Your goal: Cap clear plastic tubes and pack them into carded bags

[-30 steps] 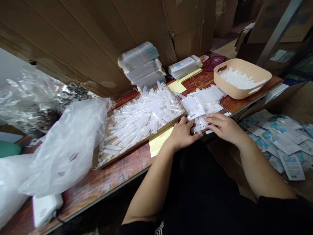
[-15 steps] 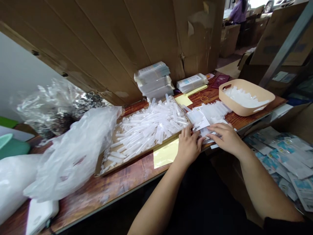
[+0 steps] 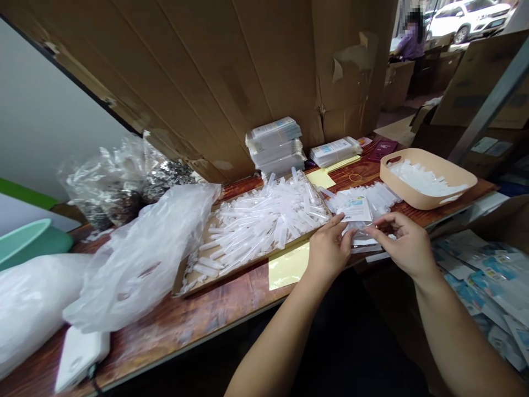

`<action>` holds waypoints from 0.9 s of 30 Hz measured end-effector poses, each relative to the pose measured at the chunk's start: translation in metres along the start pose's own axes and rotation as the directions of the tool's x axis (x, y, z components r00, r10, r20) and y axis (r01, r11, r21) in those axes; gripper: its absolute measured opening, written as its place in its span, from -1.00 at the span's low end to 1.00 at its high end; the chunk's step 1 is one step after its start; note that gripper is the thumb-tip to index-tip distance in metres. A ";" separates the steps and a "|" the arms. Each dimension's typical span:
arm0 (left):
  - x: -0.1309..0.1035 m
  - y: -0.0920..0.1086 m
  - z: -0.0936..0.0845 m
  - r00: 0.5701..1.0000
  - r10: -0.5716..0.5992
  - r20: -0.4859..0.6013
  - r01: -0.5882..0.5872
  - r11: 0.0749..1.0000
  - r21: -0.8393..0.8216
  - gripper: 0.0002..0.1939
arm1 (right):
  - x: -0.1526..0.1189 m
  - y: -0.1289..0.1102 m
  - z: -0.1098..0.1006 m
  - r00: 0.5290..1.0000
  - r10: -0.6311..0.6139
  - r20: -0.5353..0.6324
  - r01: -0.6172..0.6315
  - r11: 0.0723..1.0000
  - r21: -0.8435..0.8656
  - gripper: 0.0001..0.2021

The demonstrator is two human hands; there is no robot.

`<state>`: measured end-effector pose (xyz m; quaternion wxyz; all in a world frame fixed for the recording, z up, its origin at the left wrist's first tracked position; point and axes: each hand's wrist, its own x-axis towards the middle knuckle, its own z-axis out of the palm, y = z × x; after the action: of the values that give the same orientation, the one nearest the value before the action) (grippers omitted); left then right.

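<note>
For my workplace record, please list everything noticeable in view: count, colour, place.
Wooden table: 1, reddish, centre
Shallow cardboard tray: 1, brown, centre
Slim plastic tubes: many, translucent, in and beside tray
Printed rectangular packet: 1, white-blue, right of tray
Rounded plastic basket: 1, beige, table's right
Plastic packet stacks: 2, clear, table's back
Paper sheets: 2, yellow, tray's front and rear
Booklet: 1, dark red, near basket
Plastic bags: several, clear to whitish, left
Plastic basin: 1, green, left edge
Boxy object: 1, white, front left
Cardboard panel: 1, brown, behind table
Cardboard boxes: several, brown, right
Loose printed packets: many, white-blue, lower right
Person: 1, purple top, upper right
Car: 1, white, upper right
Left hand, right hand: 1 each, near packet
</note>
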<state>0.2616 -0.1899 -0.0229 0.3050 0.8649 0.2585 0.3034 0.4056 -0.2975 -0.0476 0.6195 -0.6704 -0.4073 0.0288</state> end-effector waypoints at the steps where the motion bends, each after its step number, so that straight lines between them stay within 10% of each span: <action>1: 0.001 0.002 -0.001 1.000 -0.009 0.003 0.009 1.000 0.001 -0.86 | -0.001 0.001 0.000 1.000 0.009 -0.006 -0.009 1.000 0.028 -0.67; 15: 0.003 0.024 -0.021 0.994 -0.104 0.038 0.099 0.987 0.124 -0.82 | 0.018 0.070 -0.018 0.995 -0.015 0.094 0.024 0.995 -0.099 -0.60; 27: 0.002 0.030 -0.029 0.994 -0.093 -0.050 0.101 0.975 0.196 -0.81 | 0.031 0.040 -0.017 0.987 -0.092 0.129 0.109 0.985 -0.133 -0.68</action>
<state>0.2514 -0.1986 0.0166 0.2265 0.8710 0.3353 0.2785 0.4558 -0.2893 -0.0634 0.5454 -0.6878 -0.4790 0.0100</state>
